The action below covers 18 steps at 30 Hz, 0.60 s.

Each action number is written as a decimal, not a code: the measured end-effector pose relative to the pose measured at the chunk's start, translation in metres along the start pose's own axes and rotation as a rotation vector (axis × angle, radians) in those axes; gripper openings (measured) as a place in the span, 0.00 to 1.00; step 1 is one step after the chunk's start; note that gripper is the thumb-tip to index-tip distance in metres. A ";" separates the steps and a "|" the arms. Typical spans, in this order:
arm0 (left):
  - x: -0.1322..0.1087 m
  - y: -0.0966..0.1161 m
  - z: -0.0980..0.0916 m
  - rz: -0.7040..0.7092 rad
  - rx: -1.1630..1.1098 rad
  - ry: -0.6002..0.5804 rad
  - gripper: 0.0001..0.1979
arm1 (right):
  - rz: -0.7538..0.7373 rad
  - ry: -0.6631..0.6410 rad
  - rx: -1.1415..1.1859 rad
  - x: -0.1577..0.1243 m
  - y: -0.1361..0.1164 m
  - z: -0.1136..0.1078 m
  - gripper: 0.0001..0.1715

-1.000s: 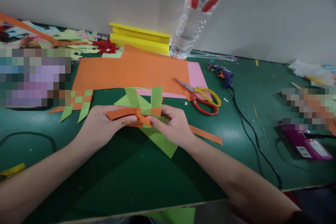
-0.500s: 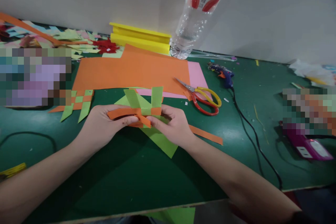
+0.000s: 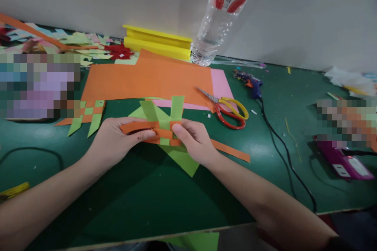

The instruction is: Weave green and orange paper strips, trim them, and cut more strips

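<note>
Between my hands is a piece of woven paper strips [image 3: 164,125], orange ones crossing green ones, with two green ends sticking up. My left hand [image 3: 120,135] pinches the orange strips at its left side, thumb in front. On the right side, my right hand [image 3: 196,137] grips the weave, its thumb pressed on the front near a crossing. A green paper sheet [image 3: 184,160] lies under and behind the weave on the table. One loose orange strip [image 3: 232,151] lies just right of my right wrist. The fingers behind the weave are hidden.
Orange sheets [image 3: 153,80], scissors [image 3: 226,111], a glue gun [image 3: 250,82] with its black cord, and a water bottle [image 3: 215,19] are beyond my hands. Another woven piece [image 3: 88,111] lies left. A purple power socket [image 3: 344,160] sits right; paper scraps [image 3: 79,39] are heaped back left.
My right thumb has moved up onto the front of the weave. The short orange strip end that pointed down right now lies straighter across the green strips. My left hand has hardly moved.
</note>
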<state>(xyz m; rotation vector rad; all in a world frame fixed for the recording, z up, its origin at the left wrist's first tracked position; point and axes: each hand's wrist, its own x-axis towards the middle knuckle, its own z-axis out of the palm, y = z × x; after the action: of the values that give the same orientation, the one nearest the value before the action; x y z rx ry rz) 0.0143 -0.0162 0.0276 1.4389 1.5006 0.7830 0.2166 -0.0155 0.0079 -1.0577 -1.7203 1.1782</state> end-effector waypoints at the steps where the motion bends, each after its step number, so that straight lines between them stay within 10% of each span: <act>1: 0.000 0.000 0.000 0.000 0.004 -0.001 0.07 | -0.009 -0.017 0.038 0.000 0.000 0.000 0.24; 18: 0.001 0.002 0.001 -0.097 0.008 0.086 0.14 | 0.082 0.009 -0.054 0.000 0.001 0.005 0.17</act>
<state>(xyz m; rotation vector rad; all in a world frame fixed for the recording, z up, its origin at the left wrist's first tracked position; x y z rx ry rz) 0.0166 -0.0155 0.0289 1.3424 1.6281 0.7883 0.2124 -0.0166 0.0052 -1.1746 -1.7247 1.1820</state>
